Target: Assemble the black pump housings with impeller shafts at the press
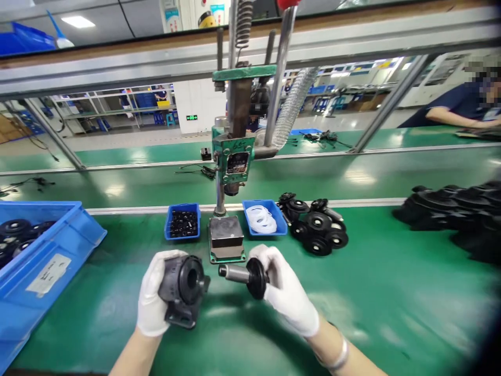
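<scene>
My gloved left hand is wrapped round a black plastic housing, whose round opening is turned to the right. In my gloved right hand is a metal shaft with a black disc, gripped on the disc's far side; the shaft's tip points left at the housing. A short gap separates the shaft from the opening. Both parts are held above the green mat, just in front of the base of a hand press. My fingers behind the housing are partly hidden.
Flanking the press are a blue tray of small black parts and a blue tray of white rings. Several disc-and-shaft parts lie right of them. Black housings are piled far right. A large blue bin stands left. A person sits beyond.
</scene>
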A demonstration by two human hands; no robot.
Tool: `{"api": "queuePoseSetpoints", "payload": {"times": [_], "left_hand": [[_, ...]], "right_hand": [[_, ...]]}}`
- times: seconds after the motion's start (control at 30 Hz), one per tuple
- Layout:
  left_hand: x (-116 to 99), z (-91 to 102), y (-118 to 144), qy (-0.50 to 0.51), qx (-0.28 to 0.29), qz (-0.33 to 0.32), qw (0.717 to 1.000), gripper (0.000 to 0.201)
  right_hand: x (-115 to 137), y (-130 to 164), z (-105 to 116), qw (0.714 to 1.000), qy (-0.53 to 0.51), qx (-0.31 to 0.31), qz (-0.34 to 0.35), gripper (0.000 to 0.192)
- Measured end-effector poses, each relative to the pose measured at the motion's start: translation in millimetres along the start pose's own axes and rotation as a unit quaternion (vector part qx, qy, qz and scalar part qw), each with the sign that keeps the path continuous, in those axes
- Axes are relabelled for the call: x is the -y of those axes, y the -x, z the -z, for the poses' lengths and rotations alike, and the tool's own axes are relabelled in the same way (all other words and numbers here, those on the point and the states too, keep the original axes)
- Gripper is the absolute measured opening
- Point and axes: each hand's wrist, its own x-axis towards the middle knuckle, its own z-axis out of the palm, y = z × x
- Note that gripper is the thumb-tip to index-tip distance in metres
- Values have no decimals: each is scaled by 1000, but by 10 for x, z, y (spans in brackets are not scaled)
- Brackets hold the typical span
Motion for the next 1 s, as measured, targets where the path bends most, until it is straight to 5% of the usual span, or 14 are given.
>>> {"api": "queuePoseSetpoints", "payload": {"times": [0.17,0.33,0.53,0.77,1.0], "left_hand": [[80,-88,37,63,54,-25,996,31],[7,-75,57,-13,117,-100,988,23],[-24,-148,109,-144,224,-203,942,22],[72,-195,151,-155,204,-231,939,21],[93,-255,233,-121,128,-206,962,17]], "right_hand": [[18,154,-179,999,26,26,7,28],[-4,179,-285,999,47,15,4,28],[19,182,-414,981,182,49,36,34],[54,162,-533,973,217,35,69,36],[163,27,-508,952,287,87,62,39]]}}
